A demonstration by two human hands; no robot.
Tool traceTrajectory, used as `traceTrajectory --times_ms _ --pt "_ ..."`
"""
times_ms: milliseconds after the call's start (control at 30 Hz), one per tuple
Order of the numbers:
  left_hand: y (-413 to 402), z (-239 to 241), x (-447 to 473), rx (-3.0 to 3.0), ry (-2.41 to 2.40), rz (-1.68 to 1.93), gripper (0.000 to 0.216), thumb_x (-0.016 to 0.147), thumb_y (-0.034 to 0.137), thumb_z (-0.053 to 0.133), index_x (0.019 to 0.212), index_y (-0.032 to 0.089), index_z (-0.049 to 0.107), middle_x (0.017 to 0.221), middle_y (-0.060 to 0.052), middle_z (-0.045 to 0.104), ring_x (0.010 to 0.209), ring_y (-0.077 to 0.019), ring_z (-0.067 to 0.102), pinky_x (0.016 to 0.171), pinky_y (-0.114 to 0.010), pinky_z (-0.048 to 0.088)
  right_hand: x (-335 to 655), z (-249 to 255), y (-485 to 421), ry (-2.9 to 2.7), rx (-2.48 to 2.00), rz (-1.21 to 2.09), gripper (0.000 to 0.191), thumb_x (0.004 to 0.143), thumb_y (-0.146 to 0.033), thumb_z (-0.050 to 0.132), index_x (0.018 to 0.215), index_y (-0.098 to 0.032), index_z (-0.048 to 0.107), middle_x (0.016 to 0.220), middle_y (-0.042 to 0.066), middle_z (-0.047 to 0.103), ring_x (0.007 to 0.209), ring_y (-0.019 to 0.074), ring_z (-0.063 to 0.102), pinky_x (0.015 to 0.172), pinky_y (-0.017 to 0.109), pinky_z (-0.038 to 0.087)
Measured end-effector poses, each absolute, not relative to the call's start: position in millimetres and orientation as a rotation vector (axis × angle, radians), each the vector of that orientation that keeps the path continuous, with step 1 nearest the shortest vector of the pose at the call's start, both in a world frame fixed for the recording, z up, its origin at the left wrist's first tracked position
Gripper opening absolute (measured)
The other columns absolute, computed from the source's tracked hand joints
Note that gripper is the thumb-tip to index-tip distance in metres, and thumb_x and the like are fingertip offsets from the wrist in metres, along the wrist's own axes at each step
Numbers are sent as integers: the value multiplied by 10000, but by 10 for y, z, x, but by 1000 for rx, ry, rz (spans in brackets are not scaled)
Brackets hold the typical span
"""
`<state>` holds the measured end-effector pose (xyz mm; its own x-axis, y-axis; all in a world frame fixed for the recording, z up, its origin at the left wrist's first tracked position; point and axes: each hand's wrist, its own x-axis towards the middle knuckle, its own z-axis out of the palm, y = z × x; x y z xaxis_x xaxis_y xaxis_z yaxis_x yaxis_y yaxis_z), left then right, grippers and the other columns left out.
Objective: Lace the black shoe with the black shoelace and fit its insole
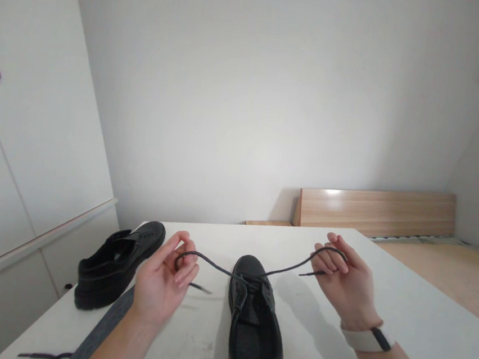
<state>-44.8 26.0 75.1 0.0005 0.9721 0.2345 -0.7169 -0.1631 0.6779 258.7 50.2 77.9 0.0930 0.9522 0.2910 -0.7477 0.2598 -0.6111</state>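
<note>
A black leather shoe (pixel 255 328) stands in the middle of the white table (pixel 400 308), toe pointing away from me. Its black lace (pixel 214 265) runs out to both sides from the eyelets. My left hand (pixel 166 282) pinches a loop of the left lace end, fingers curled round it. My right hand (pixel 346 283) holds a loop of the right lace end, fingers closed over it; a white watch band sits on that wrist. Both hands hover a little above the table on either side of the shoe.
A second black shoe (pixel 119 264) lies at the table's left edge. A grey strip (pixel 102 327) lies on the table beside my left forearm, with a loose dark lace (pixel 42 357) at the front left corner. White cupboards stand left; a wooden board (pixel 376 209) leans on the far wall.
</note>
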Motion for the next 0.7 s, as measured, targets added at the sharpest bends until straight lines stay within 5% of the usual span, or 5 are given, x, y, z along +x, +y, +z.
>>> traceTrajectory --times_ms 167,367,700 --pt "307 646 -393 1079 605 1441 219 834 383 689 779 178 634 536 27 568 465 -91 477 461 -189 403 2512 697 512 -1122 -622 1290 174 881 -369 667 930 -208 623 439 -94 371 429 80 294 423 203 268" --pt "450 222 -100 1562 1059 1257 264 806 394 718 956 177 733 903 -80 707 811 -208 635 729 -320 504 2332 423 582 -1787 -1020 1260 409 781 -535 726 951 -177 625 581 -69 483 473 98 449 408 221 381" --pt "476 165 30 1763 1075 1361 131 877 293 625 843 194 705 885 -58 675 874 -224 629 801 -333 483 2272 408 523 -2014 -952 638 8 878 -219 608 873 -224 613 938 40 597 900 206 549 801 351 424"
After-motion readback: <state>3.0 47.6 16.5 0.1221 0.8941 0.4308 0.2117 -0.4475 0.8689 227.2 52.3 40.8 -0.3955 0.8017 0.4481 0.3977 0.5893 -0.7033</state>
